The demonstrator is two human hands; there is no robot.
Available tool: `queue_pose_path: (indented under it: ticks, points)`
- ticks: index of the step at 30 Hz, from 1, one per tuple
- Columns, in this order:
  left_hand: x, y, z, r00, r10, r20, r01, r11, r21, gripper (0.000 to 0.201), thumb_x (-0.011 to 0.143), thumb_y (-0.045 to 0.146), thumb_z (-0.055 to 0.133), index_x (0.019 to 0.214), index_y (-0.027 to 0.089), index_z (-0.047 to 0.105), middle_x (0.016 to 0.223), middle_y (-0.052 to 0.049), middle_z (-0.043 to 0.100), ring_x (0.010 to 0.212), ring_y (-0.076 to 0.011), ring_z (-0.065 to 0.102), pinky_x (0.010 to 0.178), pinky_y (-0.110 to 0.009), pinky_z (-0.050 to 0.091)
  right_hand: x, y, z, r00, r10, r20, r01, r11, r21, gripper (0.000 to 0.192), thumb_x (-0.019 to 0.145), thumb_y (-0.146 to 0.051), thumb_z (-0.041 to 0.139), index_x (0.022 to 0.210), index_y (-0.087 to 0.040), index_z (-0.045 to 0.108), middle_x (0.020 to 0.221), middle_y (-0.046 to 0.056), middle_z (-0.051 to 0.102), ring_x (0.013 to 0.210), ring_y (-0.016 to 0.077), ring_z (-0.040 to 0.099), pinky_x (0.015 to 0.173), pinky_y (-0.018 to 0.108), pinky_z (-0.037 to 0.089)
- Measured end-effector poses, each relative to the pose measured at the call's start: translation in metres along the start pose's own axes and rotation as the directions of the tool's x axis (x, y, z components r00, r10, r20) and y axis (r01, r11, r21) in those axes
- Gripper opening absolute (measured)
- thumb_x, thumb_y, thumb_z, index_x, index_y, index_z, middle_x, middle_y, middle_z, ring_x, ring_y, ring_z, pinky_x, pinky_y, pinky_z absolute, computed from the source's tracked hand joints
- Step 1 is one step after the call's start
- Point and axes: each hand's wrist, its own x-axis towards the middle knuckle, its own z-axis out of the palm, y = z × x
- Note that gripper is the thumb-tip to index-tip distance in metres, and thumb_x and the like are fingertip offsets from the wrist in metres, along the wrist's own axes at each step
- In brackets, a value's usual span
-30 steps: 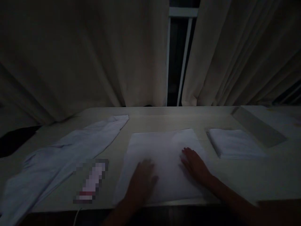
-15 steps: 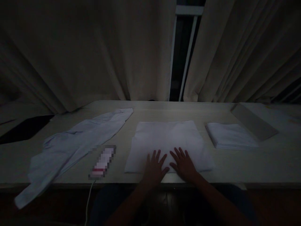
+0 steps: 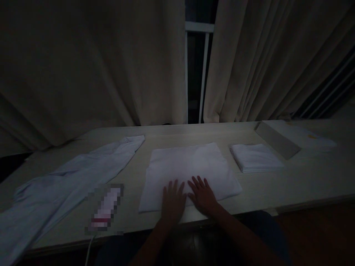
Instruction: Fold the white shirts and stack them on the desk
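Observation:
A white folded cloth (image 3: 185,162) lies flat on the pale table (image 3: 266,188) in front of me. My left hand (image 3: 173,201) rests on its near edge, palm down, fingers spread. Beside it my right hand (image 3: 202,195) also lies flat on the cloth with its fingers apart. Neither hand grips anything. Off to the right sits a neat stack of folded white cloth (image 3: 255,158). A long, loosely laid white garment (image 3: 74,181) stretches across the left side and hangs over the front edge.
A pixelated device, perhaps a phone (image 3: 107,207), lies left of the cloth with a white cable (image 3: 89,249) running off the front edge. A grey board-like piece (image 3: 277,140) and a white package (image 3: 307,136) are at the back right. Curtains (image 3: 152,74) hang behind the table.
My view has turned slightly right, so the things on the table appear shifted left. My left hand's fingers have drawn closer to straight; both hands stay on the cloth.

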Motion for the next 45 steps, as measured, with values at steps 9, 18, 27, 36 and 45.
queue_pose_path:
  ticks: [9, 18, 27, 36, 45]
  points:
    - [-0.026, -0.052, -0.003, 0.935, -0.353, -0.017, 0.352, 0.925, 0.144, 0.083, 0.088, 0.063, 0.030, 0.149, 0.008, 0.026, 0.155, -0.025, 0.022, 0.144, -0.0391, 0.017, 0.112, -0.054, 0.020, -0.033, 0.117, -0.019, 0.970, 0.242, -0.007, -0.241, 0.964, -0.109, 0.061, 0.097, -0.057, 0.030, 0.150, -0.026, 0.030, 0.157, 0.008, 0.023, 0.146, 0.0275, 0.014, 0.114, 0.054, 0.011]
    - [-0.007, -0.050, -0.012, 0.896, -0.441, 0.059, 0.423, 0.885, 0.197, 0.088, 0.083, 0.069, 0.025, 0.145, 0.008, 0.035, 0.150, -0.030, 0.029, 0.136, -0.0482, 0.028, 0.105, -0.064, 0.019, -0.034, 0.117, -0.026, 0.962, 0.272, -0.032, -0.273, 0.957, -0.099, 0.062, 0.097, -0.058, 0.028, 0.150, -0.026, 0.030, 0.157, 0.007, 0.023, 0.146, 0.0262, 0.014, 0.116, 0.051, 0.010]
    - [0.029, 0.004, 0.004, 0.997, -0.033, 0.076, 0.028, 0.997, 0.075, 0.074, 0.088, 0.066, 0.026, 0.149, 0.024, 0.030, 0.157, -0.016, 0.022, 0.145, -0.0369, 0.015, 0.113, -0.056, 0.012, -0.038, 0.122, -0.023, 0.963, 0.257, -0.083, -0.266, 0.957, -0.119, 0.061, 0.097, -0.058, 0.028, 0.149, -0.026, 0.032, 0.157, 0.007, 0.024, 0.145, 0.0271, 0.017, 0.116, 0.051, 0.010]
    - [0.045, -0.012, 0.020, 0.973, -0.207, 0.102, 0.196, 0.974, 0.111, 0.087, 0.085, 0.073, 0.021, 0.150, 0.015, 0.027, 0.156, -0.022, 0.022, 0.143, -0.0409, 0.018, 0.112, -0.056, 0.013, -0.038, 0.128, -0.008, 0.969, 0.217, -0.118, -0.232, 0.963, -0.135, 0.060, 0.097, -0.056, 0.029, 0.150, -0.027, 0.031, 0.157, 0.006, 0.022, 0.145, 0.0286, 0.016, 0.114, 0.054, 0.014]
    - [0.117, -0.102, 0.021, 0.950, -0.306, 0.056, 0.289, 0.935, 0.206, 0.082, 0.090, 0.064, 0.020, 0.148, 0.008, 0.029, 0.152, -0.026, 0.028, 0.139, -0.0402, 0.030, 0.107, -0.058, 0.026, -0.036, 0.128, -0.007, 0.970, 0.210, -0.122, -0.226, 0.964, -0.140, 0.061, 0.097, -0.057, 0.030, 0.150, -0.028, 0.030, 0.157, 0.005, 0.022, 0.145, 0.0288, 0.016, 0.115, 0.054, 0.015]
